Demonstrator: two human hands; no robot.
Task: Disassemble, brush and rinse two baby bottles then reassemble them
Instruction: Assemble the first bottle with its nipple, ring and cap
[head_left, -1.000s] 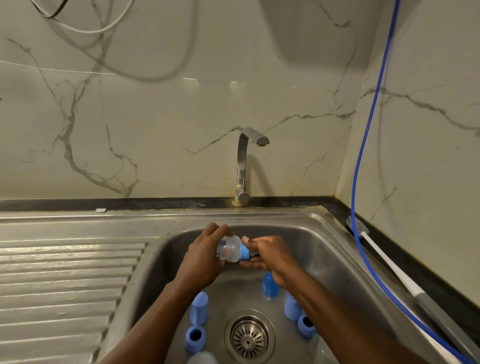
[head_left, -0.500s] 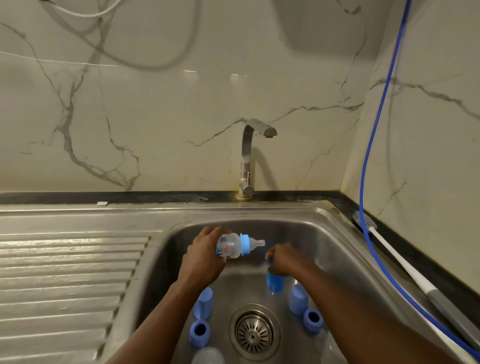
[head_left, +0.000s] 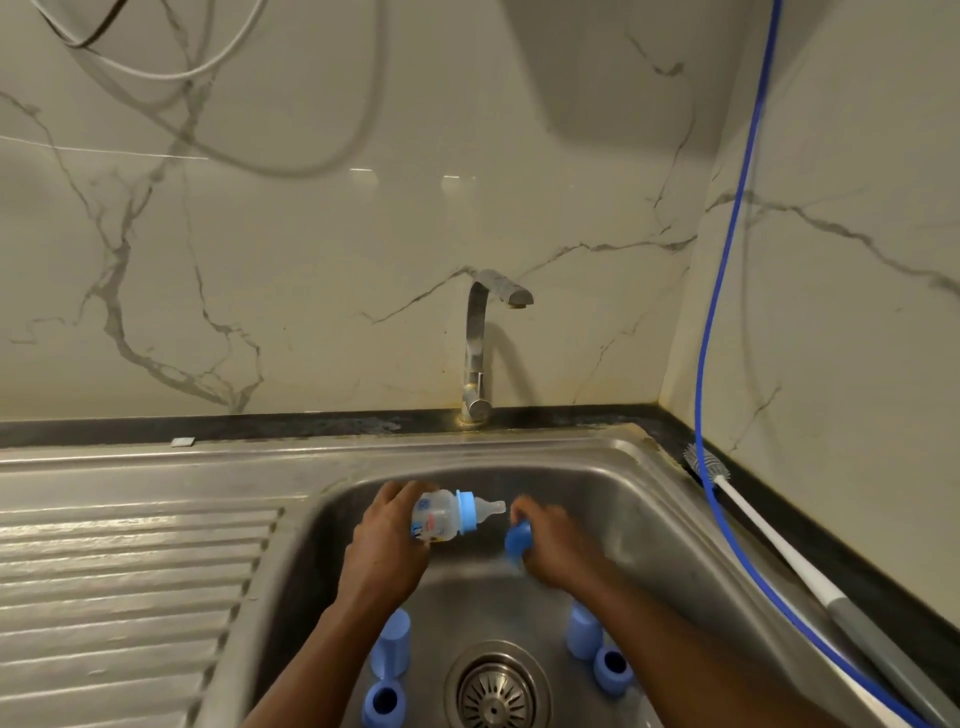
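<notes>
My left hand grips a small clear baby bottle lying sideways over the sink basin, its blue collar and clear teat pointing right. My right hand holds a blue bottle cap just right of the teat, a short gap between them. Several blue plastic parts stand on the sink floor: a cap and a ring on the left, a cap and a ring on the right.
The tap stands behind the basin with no water running. A long white-handled bottle brush lies on the dark counter at right, beside a blue cable. The ribbed drainboard is on the left; the drain sits centre front.
My right hand let go of the bottle's teat end, dipped to the sink floor, took the blue cap there and lifted it up near the teat. The left hand kept the bottle.
</notes>
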